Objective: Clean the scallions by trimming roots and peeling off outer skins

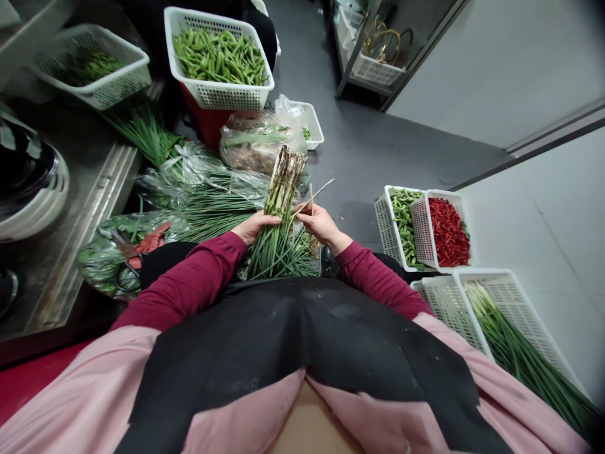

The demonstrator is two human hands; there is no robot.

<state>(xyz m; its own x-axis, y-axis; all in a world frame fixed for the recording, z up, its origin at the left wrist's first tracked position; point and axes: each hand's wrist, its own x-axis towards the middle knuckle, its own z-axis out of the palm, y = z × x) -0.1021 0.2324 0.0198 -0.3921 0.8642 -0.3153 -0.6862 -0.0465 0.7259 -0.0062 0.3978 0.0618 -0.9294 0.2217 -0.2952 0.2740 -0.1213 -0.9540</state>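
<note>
Grey floor [359, 151] — left hand [254, 227] clasping stalks [282, 192] (brownish ends forward), right hand [322, 226] angled inward, pinching a strand [322, 189].

My left fingers [270, 220] grip a bunch of green stalks [282, 200], dirty ends [289, 161] pointing away from me; my right fingers [308, 219] hold a thin strand [322, 189] beside it. Long greens [215, 208] lie to my left, a green-pepper basket [231, 97] ahead, a red-pepper basket [423, 232] to my right.
</note>
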